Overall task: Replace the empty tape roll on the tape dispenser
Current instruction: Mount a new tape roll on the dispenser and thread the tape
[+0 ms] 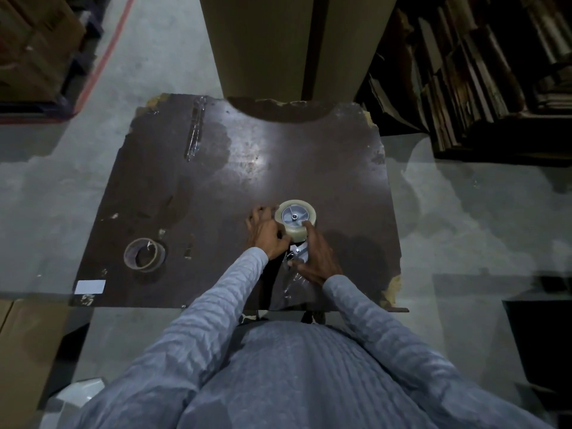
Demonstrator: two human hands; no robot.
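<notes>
A full roll of clear tape (296,233) sits on the grey spoked hub of the tape dispenser (296,253), which lies on the dark brown table (216,181). My left hand (266,233) presses against the roll's left side, thumb near its lower edge. My right hand (315,253) covers the dispenser's metal body, with its forefinger resting on the roll's top face. A loose strip of clear tape (291,284) trails from the dispenser toward me. The empty cardboard tape core (144,254) lies at the table's near left.
A white label (89,287) is stuck at the near left corner. A crumpled strip of old tape (194,131) lies at the far left. Tall cardboard (294,41) stands behind the table, stacked cardboard (479,72) to the right, and a pallet (40,51) at the far left.
</notes>
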